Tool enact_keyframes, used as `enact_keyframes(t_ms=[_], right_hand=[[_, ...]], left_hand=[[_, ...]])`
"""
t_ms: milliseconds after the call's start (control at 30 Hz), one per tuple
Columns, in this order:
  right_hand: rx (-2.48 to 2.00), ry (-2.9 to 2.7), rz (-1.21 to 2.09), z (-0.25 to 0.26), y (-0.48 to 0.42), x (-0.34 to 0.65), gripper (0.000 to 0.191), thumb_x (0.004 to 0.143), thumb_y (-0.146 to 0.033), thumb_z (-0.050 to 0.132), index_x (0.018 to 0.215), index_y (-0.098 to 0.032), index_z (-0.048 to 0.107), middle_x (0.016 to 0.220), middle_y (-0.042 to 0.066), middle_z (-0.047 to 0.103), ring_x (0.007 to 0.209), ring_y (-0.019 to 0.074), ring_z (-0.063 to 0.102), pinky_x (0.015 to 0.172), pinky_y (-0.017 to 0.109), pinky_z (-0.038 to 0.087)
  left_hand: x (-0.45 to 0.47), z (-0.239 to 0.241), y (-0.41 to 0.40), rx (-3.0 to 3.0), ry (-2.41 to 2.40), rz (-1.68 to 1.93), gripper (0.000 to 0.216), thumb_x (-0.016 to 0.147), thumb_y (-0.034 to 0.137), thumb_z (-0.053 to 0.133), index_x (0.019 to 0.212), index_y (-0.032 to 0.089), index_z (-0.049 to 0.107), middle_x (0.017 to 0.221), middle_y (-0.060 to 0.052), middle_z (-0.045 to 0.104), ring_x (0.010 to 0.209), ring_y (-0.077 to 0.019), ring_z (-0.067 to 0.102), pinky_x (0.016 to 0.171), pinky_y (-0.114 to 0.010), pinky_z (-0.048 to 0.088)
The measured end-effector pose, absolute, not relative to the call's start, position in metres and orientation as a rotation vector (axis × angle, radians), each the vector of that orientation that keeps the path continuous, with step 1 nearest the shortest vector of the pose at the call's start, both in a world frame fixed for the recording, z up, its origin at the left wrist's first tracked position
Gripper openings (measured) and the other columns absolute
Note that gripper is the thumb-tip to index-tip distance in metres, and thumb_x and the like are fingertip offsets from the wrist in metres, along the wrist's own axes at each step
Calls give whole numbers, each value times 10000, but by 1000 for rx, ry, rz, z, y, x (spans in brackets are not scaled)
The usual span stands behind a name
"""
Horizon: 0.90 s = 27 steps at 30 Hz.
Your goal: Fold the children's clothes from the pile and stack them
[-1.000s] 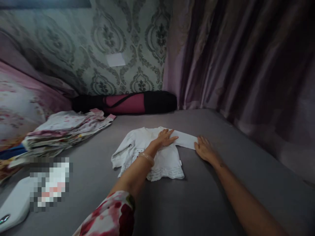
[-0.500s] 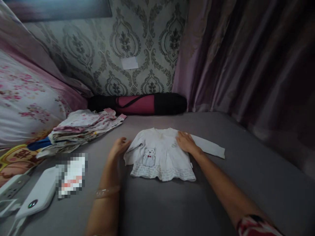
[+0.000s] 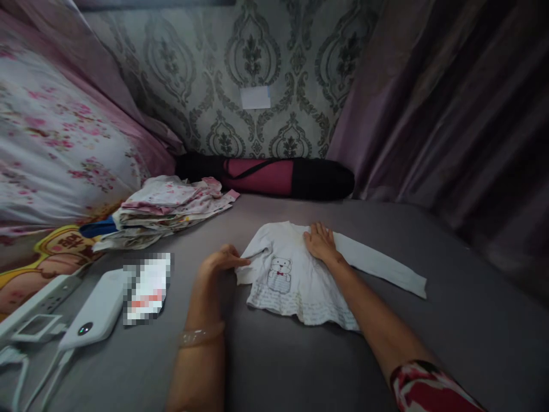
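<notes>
A small white long-sleeved shirt (image 3: pixel 295 257) with a bear drawing and a lettered hem lies spread on the grey bed sheet. My left hand (image 3: pixel 223 258) is at the sleeve on the shirt's left side, its fingers closed on the fabric edge there. Flat on the upper right of the shirt, near the shoulder, rests my right hand (image 3: pixel 321 241) with its fingers stretched out. Beyond it, the right sleeve reaches out across the sheet. My right forearm hides the lower right corner of the shirt.
A stack of folded clothes (image 3: pixel 171 209) sits at the left. Nearer are a white power bank (image 3: pixel 98 309), a power strip (image 3: pixel 43 300) with cables and a blurred white packet (image 3: pixel 150 289). A black-and-pink long bag (image 3: pixel 266 176) lies along the wall; a purple curtain (image 3: pixel 412 114) hangs right.
My left hand has moved onto the left sleeve and closed on its edge. The shirt now lies more slanted, its right side nearer to me. My right hand stays on it. The view has shifted.
</notes>
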State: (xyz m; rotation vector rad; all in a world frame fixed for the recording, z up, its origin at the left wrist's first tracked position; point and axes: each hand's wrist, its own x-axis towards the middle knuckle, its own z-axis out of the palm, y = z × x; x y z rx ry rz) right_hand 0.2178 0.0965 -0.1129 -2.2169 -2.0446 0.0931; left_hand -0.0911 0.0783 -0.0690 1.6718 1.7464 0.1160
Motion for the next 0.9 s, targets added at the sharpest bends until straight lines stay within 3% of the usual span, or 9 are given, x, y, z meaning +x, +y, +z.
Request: enact_keyframes(t_ms=[233,367,400,533,633,767,900], right_hand=[[-1927,-2289,336,-106,115,150,629,967,-388,222,1474,-17,249,1551,153,220,1433,239,157,1150,359,117],[-1986,-2209,326,-117,117,139,652,971,-422,207,1476,-9,235,1560,154,179,1441,240,117,1152,369,98],[-1986,-2200,304,-119,117,139,656,971,-430,206,1477,-13,233,1561,153,178,1441,237,113,1152,369,88],[-1975,-2187,234,-124,114,140,664,970,-450,197,1474,-21,253,1552,155,210,1438,234,130,1151,366,80],[-1975,-2192,184,-126,113,139,657,972,-446,193,1473,-26,261,1550,153,217,1435,236,138,1149,372,84],[-1956,-2199,111,-129,114,138,646,973,-436,195,1464,-25,285,1544,154,237,1428,246,163,1147,381,96],[-1950,-2206,67,-132,115,138,642,974,-436,202,1457,-26,303,1536,162,254,1422,254,180,1144,389,110]], left_hand=[[-77,-71,79,1679,1781,2,192,599,327,687,581,186,558,559,9,580,634,-170,579,497,-218,358],[-74,-63,75,1663,1846,98,54,671,206,595,649,186,550,591,17,559,641,-154,558,528,-222,364],[-73,-60,75,1695,1909,199,10,701,190,558,693,189,554,635,9,574,667,-158,561,555,-229,378],[-70,-51,73,1983,2248,744,226,742,98,461,905,217,562,992,-59,626,1006,-217,546,845,-316,405],[-76,-57,72,2019,2365,615,281,719,65,480,911,235,596,1161,-87,596,1184,-277,451,983,-433,319],[-97,-75,74,1730,2269,207,238,736,85,488,864,217,640,1166,-125,601,1118,-312,516,919,-467,376],[-112,-83,79,1565,2407,336,298,838,128,394,1055,184,591,1158,-149,612,1085,-267,565,859,-367,430]])
